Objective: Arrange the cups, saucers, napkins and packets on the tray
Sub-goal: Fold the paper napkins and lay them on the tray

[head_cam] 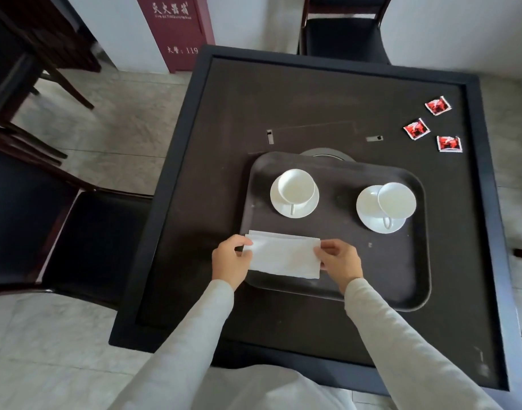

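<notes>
While our left hand [228,260] and right hand [341,260] pinch its short ends, the soft white rectangular napkin [283,255] spans the dark round-cornered tray's [381,270] near-left corner. Glossy white cups [296,186] sit on round saucers [279,208] behind it.

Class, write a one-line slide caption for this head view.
Left hand and right hand hold a white napkin at the tray's near edge; two cups on saucers, three red packets lie off-tray.

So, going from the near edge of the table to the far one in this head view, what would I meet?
The napkin, pinched by left hand and right hand → left cup and right cup, side by side on saucers → three red packets → chair beyond the table.
</notes>
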{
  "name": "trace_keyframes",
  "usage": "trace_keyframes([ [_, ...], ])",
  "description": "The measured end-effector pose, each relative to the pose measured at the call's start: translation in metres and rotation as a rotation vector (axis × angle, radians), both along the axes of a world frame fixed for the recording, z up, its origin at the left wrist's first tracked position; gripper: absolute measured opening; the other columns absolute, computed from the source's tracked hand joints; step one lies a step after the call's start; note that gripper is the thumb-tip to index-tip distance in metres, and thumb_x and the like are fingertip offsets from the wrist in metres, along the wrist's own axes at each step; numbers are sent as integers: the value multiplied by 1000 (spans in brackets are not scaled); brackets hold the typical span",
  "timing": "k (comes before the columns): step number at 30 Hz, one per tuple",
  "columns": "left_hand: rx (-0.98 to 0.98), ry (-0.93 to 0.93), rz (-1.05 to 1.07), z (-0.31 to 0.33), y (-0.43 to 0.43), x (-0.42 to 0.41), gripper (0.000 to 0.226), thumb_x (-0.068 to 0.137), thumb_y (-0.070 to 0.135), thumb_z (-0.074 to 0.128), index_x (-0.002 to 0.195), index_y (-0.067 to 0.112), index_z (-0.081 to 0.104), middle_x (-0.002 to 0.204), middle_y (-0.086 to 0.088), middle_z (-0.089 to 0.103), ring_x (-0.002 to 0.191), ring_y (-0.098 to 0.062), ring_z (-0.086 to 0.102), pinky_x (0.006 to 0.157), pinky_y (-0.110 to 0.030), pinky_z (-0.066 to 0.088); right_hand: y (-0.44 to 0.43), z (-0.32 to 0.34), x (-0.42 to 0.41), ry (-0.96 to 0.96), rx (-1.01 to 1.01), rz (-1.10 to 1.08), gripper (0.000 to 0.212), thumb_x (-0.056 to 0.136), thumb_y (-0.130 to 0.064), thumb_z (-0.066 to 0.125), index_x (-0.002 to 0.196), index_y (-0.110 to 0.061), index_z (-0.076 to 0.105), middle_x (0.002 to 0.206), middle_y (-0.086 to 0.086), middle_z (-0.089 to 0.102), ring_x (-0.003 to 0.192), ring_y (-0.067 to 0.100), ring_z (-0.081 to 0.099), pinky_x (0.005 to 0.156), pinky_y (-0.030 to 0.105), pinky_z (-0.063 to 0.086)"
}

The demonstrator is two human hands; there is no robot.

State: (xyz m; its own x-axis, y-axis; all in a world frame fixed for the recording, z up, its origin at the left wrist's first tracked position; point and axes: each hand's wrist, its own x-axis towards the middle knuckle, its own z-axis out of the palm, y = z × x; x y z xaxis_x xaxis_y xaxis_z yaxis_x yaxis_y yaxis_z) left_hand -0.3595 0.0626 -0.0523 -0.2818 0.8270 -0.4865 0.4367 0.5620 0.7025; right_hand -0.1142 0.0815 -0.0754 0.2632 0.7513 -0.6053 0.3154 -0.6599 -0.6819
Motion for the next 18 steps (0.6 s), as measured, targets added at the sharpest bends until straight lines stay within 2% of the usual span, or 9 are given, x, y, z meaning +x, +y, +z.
trace_keyframes([
  [4,9,41,-35,-9,-3,3,35,95,3,63,125,20,70,123,0,69,94,-12,66,82,-19,52,-3,-7,0,-12,-13,-14,8,89,-23,73,91,-29,69,93,-5,76,78,17,74,77,35,63],
  [8,27,85,-39,-18,-4,4,40,95,5,65,132,21,66,130,0,67,82,-3,61,76,-15,49,-4,-12,0,-24,-12,-23,11,87,-25,73,84,-33,67,86,-10,75,74,16,74,79,40,63],
  [13,36,119,-40,-25,-5,7,43,93,7,69,133,23,65,124,1,70,75,-2,64,72,-11,47,1,-16,0,-40,-1,-34,7,88,-30,73,87,-34,67,87,-12,74,72,14,74,80,40,63],
  [18,37,143,-53,-27,-1,8,43,92,8,70,133,21,66,122,-1,72,76,-3,65,79,-18,51,6,-18,4,-44,-18,-39,11,88,-30,73,99,-27,71,94,-7,75,91,23,73,89,43,59],
])
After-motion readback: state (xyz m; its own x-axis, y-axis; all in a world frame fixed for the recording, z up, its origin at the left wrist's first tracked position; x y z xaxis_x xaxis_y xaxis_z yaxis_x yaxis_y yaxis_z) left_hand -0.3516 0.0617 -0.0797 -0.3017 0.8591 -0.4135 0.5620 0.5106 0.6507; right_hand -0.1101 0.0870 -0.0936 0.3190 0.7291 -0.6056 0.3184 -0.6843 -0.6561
